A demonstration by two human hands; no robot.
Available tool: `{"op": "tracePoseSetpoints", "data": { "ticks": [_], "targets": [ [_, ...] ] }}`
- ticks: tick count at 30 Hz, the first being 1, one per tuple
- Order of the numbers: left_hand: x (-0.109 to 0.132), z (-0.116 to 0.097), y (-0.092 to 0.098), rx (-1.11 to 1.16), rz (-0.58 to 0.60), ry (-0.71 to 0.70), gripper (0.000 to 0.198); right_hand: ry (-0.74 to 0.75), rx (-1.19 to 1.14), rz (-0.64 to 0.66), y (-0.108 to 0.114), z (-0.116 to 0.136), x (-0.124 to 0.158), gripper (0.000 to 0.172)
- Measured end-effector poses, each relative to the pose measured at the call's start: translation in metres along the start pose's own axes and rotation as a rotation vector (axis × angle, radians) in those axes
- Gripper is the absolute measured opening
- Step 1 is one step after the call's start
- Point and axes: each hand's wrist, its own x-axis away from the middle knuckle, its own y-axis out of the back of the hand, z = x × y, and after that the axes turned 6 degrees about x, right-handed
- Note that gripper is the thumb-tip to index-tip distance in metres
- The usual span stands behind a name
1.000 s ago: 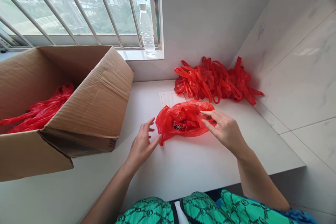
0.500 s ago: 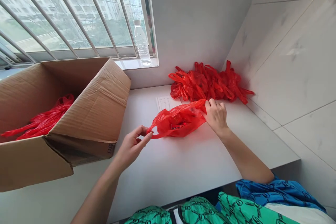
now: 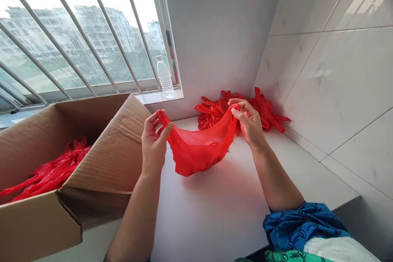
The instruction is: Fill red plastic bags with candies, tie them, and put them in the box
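We record: held bag, thin crinkled plastic; left box, matt cardboard, creased; far bottle, clear ribbed plastic; right wall, smooth glossy tile.

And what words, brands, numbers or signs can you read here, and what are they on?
No text can be read for certain.
Blue sleeve: dark, script-like print, too blurred to read.
Green fabric: dark, lettering-like print, too small and cut off to read.
Red plastic bag being held, cardboard box and clear plastic bottle: no readable lettering in view.
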Motion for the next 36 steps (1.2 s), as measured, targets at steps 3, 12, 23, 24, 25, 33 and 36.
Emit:
{"op": "tracePoseSetpoints", "data": {
  "ticks": [3, 12, 23, 24, 25, 33, 36],
  "targets": [
    [0.000, 0.005, 0.002, 0.004, 0.089, 0.017, 0.057, -0.048, -0.107, 0.012, -0.014, -0.001, 0.003, 0.011],
    [0.014, 0.022, -0.002, 0.022, 0.186, 0.284, 0.039, -0.181, -0.034, 0.349, -0.057, -0.021, 0.027, 0.060],
    [0.028, 0.029, -0.006, 0.067, 0.733, 0.568, 0.056, -0.264, -0.086, 0.612, -0.075, -0.024, 0.044, 0.030],
    [0.028, 0.026, -0.007, 0.048, 0.739, 0.553, 0.050, -0.287, -0.124, 0.601, -0.075, -0.025, 0.043, 0.031],
    [0.027, 0.023, -0.008, 0.031, 0.731, 0.541, 0.048, -0.315, -0.149, 0.577, -0.074, -0.025, 0.042, 0.033],
    [0.022, 0.037, -0.011, 0.261, 0.461, 0.714, 0.032, -0.532, -0.391, 0.344, -0.073, -0.035, 0.041, 0.031],
    [0.022, 0.039, -0.012, 0.310, 0.383, 0.774, 0.024, -0.483, -0.321, 0.527, -0.066, -0.029, 0.038, 0.032]
  ]
}}
